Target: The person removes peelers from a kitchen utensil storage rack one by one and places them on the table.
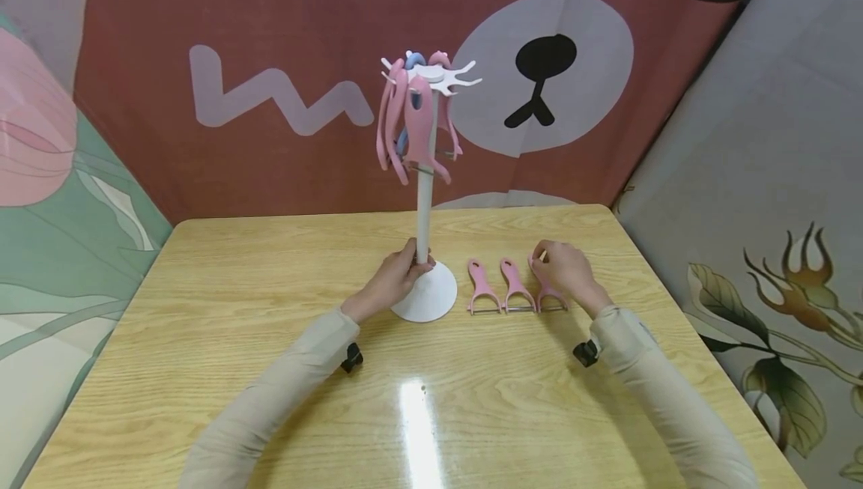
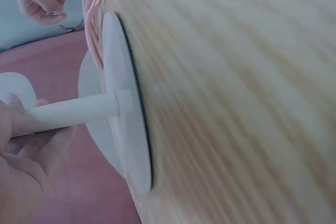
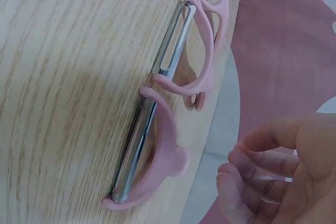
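Observation:
A white stand point(image 1: 425, 219) with a round base rises from the table. My left hand point(image 1: 393, 281) grips its pole low down, just above the base point(image 1: 434, 305). Several pink peelers point(image 1: 419, 126) and a blue one point(image 1: 402, 143) hang from the white hooks on top, partly hiding one another. To the right of the base lie three pink Y-shaped peelers in a row: a left one point(image 1: 477, 275), a middle one point(image 1: 512, 277) and a right one point(image 3: 169, 145). Over the right peeler's handle end is my right hand point(image 1: 568, 268), its fingers loosely bent, holding nothing in the right wrist view.
The wooden table point(image 1: 303, 264) ends at a back edge behind the stand. A red printed cloth point(image 1: 270, 167) hangs behind it, and a grey flowered cloth point(image 1: 735, 174) hangs along the right side. Several white hooks point(image 1: 465, 77) on the stand's right side bear nothing.

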`<act>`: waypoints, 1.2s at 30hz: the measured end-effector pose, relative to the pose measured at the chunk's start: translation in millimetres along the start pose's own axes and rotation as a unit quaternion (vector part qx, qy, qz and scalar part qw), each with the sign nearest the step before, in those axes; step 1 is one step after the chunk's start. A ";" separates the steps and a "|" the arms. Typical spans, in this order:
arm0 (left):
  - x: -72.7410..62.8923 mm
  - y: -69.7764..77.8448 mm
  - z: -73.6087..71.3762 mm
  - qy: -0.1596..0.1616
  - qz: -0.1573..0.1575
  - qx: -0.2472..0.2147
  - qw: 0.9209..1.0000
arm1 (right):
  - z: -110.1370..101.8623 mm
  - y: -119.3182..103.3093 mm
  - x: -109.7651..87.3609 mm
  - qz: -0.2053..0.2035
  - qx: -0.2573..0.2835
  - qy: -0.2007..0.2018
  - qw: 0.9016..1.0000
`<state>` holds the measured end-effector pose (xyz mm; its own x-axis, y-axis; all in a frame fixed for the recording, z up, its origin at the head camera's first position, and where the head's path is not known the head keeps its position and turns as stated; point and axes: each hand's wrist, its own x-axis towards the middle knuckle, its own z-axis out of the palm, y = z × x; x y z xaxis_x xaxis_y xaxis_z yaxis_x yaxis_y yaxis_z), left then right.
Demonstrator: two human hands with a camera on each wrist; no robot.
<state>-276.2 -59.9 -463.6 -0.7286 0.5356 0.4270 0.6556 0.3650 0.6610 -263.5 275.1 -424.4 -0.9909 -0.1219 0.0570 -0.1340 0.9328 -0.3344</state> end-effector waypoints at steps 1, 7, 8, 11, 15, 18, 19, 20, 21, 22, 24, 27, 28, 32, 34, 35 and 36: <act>-0.2 -0.2 -0.6 0.000 -0.003 -0.004 1.000 | 0.0 -0.1 0.0 0.000 0.000 -0.001 1.000; -0.3 1.1 -3.8 -0.001 -0.015 -0.002 1.000 | 0.1 0.1 0.3 -0.001 0.000 -0.004 1.000; -0.2 1.5 -3.8 -0.001 -0.016 -0.002 1.000 | 0.1 0.1 0.3 -0.001 0.000 -0.004 1.000; 0.0 2.2 -3.6 0.003 -0.017 -0.002 1.000 | 0.2 -0.3 0.7 0.000 -0.002 -0.007 1.000; -0.6 3.6 -3.9 0.004 -0.020 -0.004 1.000 | 0.3 -0.5 0.8 0.001 -0.004 -0.010 1.000; -1.4 4.8 -4.0 0.005 -0.022 -0.006 1.000 | 0.5 -0.8 0.9 0.000 -0.004 -0.013 1.000; -1.5 4.9 -3.9 0.005 -0.024 -0.006 1.000 | 0.7 -0.7 1.0 0.000 -0.004 -0.013 1.000; -1.8 5.5 -4.0 0.005 -0.025 -0.008 1.000 | 0.8 -0.7 0.9 0.000 -0.005 -0.013 1.000; -2.1 5.9 -4.0 0.006 -0.026 -0.009 1.000 | 0.8 -0.7 0.8 0.000 -0.005 -0.014 1.000; -2.2 6.3 -3.9 0.006 -0.027 -0.010 1.000 | 0.9 -0.5 0.6 0.000 -0.004 -0.014 1.000; -2.6 7.1 -3.8 0.006 -0.033 -0.012 0.999 | 1.0 -0.2 0.2 0.000 -0.005 -0.014 1.000; -2.8 7.5 -3.5 0.006 -0.047 -0.015 0.999 | 0.9 0.0 -0.6 -0.001 -0.006 -0.013 1.000; -2.7 7.6 -3.5 0.007 -0.051 -0.016 0.999 | 0.9 0.1 -0.6 -0.001 -0.006 -0.014 1.000; -1.9 8.6 -3.4 0.010 -0.062 -0.021 0.998 | 0.7 0.5 -0.2 0.001 -0.006 -0.016 1.000; -1.3 9.7 -3.5 0.013 -0.066 -0.018 0.998 | 0.2 0.6 0.2 0.002 -0.004 -0.017 1.000; -1.0 10.5 -3.5 0.015 -0.069 -0.017 0.997 | -0.1 0.6 0.4 0.002 -0.003 -0.017 1.000; -0.7 11.4 -3.6 0.016 -0.072 -0.015 0.997 | -0.4 0.5 0.5 0.002 -0.002 -0.016 1.000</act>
<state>-269.0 -58.9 -454.1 -0.8213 0.4537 0.3459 0.5378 0.4132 0.7349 -264.1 275.6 -424.2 -0.9914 -0.1282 0.0247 -0.1291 0.9348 -0.3310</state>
